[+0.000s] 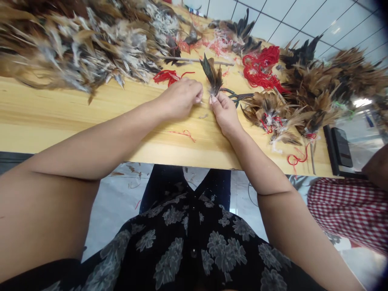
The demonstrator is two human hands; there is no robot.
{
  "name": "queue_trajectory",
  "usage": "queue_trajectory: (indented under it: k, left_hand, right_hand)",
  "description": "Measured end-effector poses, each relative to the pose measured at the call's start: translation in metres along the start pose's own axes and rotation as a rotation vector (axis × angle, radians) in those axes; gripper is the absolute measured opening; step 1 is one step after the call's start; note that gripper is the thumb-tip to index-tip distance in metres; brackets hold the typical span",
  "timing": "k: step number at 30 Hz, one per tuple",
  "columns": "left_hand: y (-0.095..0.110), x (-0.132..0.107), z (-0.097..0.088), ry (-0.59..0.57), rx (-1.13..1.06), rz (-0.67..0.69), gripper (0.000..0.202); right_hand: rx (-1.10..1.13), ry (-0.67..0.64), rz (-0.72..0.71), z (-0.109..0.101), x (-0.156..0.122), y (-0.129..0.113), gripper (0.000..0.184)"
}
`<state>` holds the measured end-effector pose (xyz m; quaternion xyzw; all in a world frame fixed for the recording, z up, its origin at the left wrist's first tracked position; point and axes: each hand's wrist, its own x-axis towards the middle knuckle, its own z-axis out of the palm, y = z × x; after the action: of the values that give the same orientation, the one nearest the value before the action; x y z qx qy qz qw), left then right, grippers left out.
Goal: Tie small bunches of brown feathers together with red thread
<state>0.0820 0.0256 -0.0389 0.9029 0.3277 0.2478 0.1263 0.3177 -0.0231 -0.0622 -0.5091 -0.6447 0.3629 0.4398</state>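
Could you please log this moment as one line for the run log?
right hand: pinching small feather bunch | left hand: fingertips at bunch's base | beside: black-handled scissors, red thread

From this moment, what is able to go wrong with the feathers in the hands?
The small feather bunch seems pinched only at its base by the right hand, so it might slip and shed feathers. The dark scissors lie right beside that hand, so a small movement could knock them or catch on them.
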Motion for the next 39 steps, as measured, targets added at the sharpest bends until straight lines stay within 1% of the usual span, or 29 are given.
queue_trajectory:
  k: [2,4,7,10,13,17,19,24,29,32,34,39]
  left_hand:
    - [-0.001,-0.001,-0.01,0.029,0.02,0.003,0.022]
    - [0.001,-0.001,-0.018,0.061,0.034,0.044,0.028]
    - [0.006,-0.003,-0.022,0.122,0.075,0.094,0.027]
    - [0.011,-0.005,-0.024,0.143,0.117,0.125,0.022]
    - [0.013,-0.007,-0.028,0.123,0.094,0.13,0.019]
    - [0.012,-0.005,-0.033,0.036,0.025,0.108,0.017]
    - [0.012,-0.004,-0.034,0.013,0.017,0.097,0.015]
    - [0.013,-0.004,-0.034,0.0,0.033,0.084,0.014]
    - [0.009,-0.004,-0.032,-0.019,-0.031,0.023,0.012]
    - [0.006,-0.003,-0.031,-0.023,-0.013,0.024,0.011]
    - [0.004,-0.004,-0.03,-0.005,-0.055,0.01,0.009]
    - [0.002,-0.005,-0.026,0.046,-0.154,-0.009,0.014]
  right_hand:
    - [-0.04,-0.014,0.001,-0.001,0.001,0.003,0.04]
    - [-0.083,-0.035,0.001,-0.001,0.002,0.004,0.038]
    - [-0.138,-0.067,0.0,0.0,0.003,0.004,0.036]
    - [-0.168,-0.094,0.007,0.0,0.003,0.002,0.037]
    - [-0.169,-0.103,0.021,0.0,0.001,-0.003,0.037]
    - [-0.109,-0.095,0.057,0.001,-0.001,-0.011,0.038]
    - [-0.069,-0.094,0.077,0.001,-0.002,-0.014,0.04]
    - [-0.038,-0.102,0.071,0.001,-0.002,-0.013,0.048]
    - [-0.04,-0.108,0.057,0.001,-0.002,-0.012,0.055]
    - [-0.042,-0.116,0.066,0.0,-0.002,-0.013,0.053]
    - [-0.031,-0.121,0.074,0.0,-0.002,-0.014,0.05]
    - [0.003,-0.113,0.097,0.0,-0.002,-0.014,0.045]
